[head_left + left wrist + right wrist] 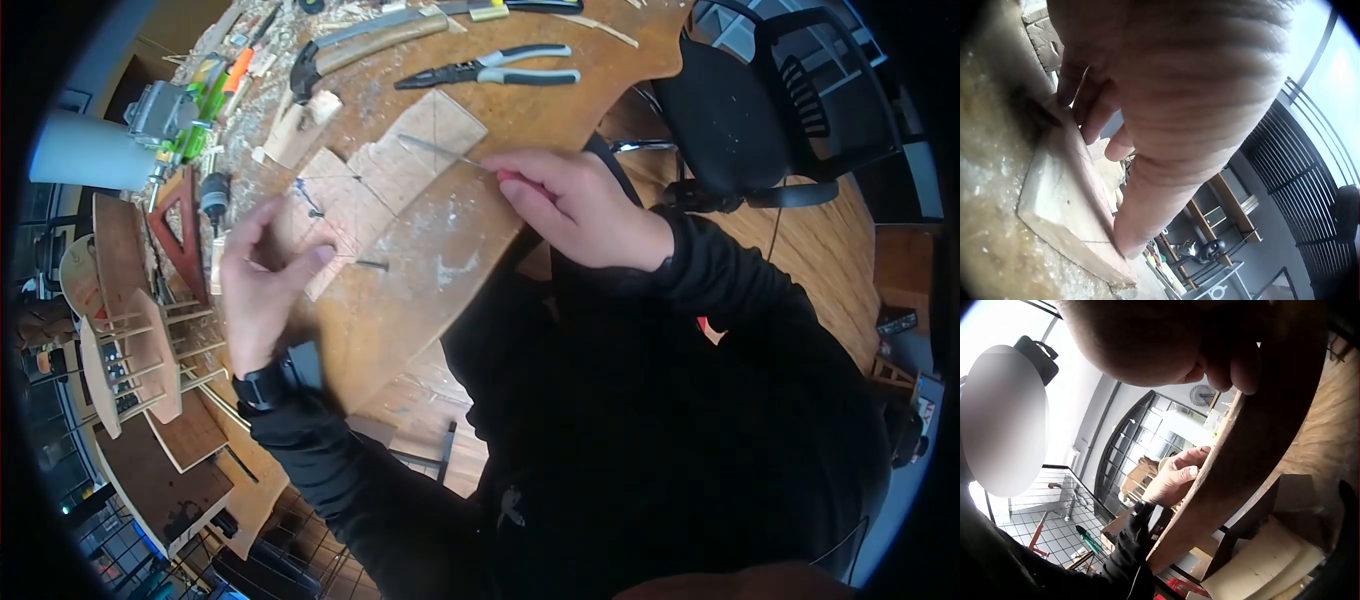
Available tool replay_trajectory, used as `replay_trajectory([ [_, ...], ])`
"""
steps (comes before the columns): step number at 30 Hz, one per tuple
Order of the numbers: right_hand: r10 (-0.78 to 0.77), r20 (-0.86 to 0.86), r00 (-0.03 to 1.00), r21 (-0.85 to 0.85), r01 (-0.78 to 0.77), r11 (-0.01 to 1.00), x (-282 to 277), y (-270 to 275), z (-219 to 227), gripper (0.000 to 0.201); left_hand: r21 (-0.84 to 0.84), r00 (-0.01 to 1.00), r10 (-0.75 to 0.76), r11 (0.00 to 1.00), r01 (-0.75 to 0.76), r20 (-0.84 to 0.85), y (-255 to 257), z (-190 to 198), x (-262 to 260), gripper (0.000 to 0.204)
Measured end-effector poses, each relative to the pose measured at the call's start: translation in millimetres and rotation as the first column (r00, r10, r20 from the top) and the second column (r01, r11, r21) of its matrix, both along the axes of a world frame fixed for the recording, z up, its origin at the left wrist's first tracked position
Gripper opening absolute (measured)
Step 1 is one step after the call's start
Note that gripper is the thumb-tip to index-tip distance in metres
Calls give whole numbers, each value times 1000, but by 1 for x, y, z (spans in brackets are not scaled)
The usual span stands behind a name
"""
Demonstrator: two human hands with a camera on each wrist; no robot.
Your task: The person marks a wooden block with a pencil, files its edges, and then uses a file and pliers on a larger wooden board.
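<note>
A pale wooden board (425, 130) with dark drawn lines and a stepped upper edge lies slantwise on the workbench. My left hand (262, 275) grips its lower left end, the thumb on the near part and the fingers at the far side. In the left wrist view, the thumb tip presses the top face of the board (1069, 212). My right hand (595, 210) holds a slim metal tool with a red handle (503, 175), probably a needle file or thin screwdriver. Its shaft (440, 150) reaches over the board's right part. In the right wrist view, the tool is hidden.
Pliers (490, 70) and a hammer (370, 45) lie beyond the board. A small dark metal pin (372, 265) sits by its near edge. Wood shavings, a set square (180, 235) and a grey vise (160, 115) are at the left. A black chair (740, 110) stands at right.
</note>
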State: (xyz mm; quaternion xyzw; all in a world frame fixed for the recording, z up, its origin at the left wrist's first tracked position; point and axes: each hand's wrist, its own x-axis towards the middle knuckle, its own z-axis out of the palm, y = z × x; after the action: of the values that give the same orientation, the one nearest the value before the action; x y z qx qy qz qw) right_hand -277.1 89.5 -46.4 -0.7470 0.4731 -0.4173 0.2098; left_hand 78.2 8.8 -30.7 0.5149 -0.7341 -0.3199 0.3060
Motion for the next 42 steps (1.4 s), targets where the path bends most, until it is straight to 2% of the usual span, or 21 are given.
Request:
replay_trajectory([
  [2, -10, 19, 1000, 141, 8, 990, -4, -3, 0, 26, 182, 976, 109, 980, -74, -186, 2, 2, -2, 67],
  [3, 4, 30, 1000, 128, -8, 992, -5, -5, -2, 26, 105, 981, 61, 994, -42, -184, 4, 5, -5, 62],
  [5, 11, 50, 999, 110, -17, 994, -7, -9, -6, 26, 121, 983, 72, 991, -51, -171, -1, 0, 4, 63],
  [7, 8, 172, 985, 256, -53, 965, -8, -12, -7, 26, 124, 976, 108, 989, -86, -189, 1, 2, 2, 59],
  [11, -13, 286, 958, 238, -58, 969, -8, -14, -14, 23, 109, 977, 119, 989, -101, -175, 2, 0, 3, 54],
  [14, 1, 273, 962, 206, -60, 977, -8, -14, -13, 23, 110, 977, 116, 989, -98, -180, 1, -1, 3, 54],
  [16, 1, 279, 960, 247, -72, 966, -8, -13, -10, 23, 98, 972, 117, 990, -99, -203, 2, -1, 1, 54],
  [18, 29, 242, 970, 198, -79, 977, -10, -14, -13, 24, 96, 981, 130, 989, -117, -144, 0, -1, 5, 53],
  [20, 50, 205, 978, 148, -82, 986, -11, -13, -13, 25, 96, 975, 139, 988, -124, -173, 3, -2, 0, 53],
  [21, 43, 232, 972, 197, -90, 976, -10, -12, -11, 26, 106, 966, 154, 985, -134, -208, 4, 0, -2, 53],
  [22, 34, 260, 965, 245, -100, 964, -11, -13, -10, 26, 105, 976, 148, 986, -132, -159, 4, 3, 1, 50],
  [23, 31, 268, 963, 236, -97, 967, -11, -14, -10, 26, 116, 973, 155, 984, -136, -174, 5, 4, 1, 49],
  [25, 39, 214, 976, 152, -73, 986, -11, -12, -12, 26, 132, 972, 159, 982, -137, -172, 8, 4, -5, 48],
  [27, 41, 209, 977, 116, -66, 991, -8, -10, -15, 26, 131, 947, 168, 982, -136, -275, 6, -2, -3, 47],
  [31, 32, 137, 990, 10, -33, 999, -5, -8, -20, 26, 117, 966, 172, 982, -151, -194, 5, -2, 4, 44],
  [38, -9, 60, 998, -10, 9, 1000, 1, 1, -11, 15, 123, 962, 188, 978, -166, -196, 4, -6, 7, 44],
  [40, -19, -85, 996, -24, 17, 1000, 2, 1, -10, 12, 126, 965, 196, 976, -176, -173, 6, -2, 3, 44],
  [41, -19, -87, 996, -21, 17, 1000, 2, 2, -10, 12, 129, 965, 196, 976, -175, -174, 7, -1, 3, 44],
  [42, -38, -158, 987, -38, 33, 999, 3, 3, -8, 12, 141, 963, 191, 976, -165, -192, 8, 0, 1, 45],
])
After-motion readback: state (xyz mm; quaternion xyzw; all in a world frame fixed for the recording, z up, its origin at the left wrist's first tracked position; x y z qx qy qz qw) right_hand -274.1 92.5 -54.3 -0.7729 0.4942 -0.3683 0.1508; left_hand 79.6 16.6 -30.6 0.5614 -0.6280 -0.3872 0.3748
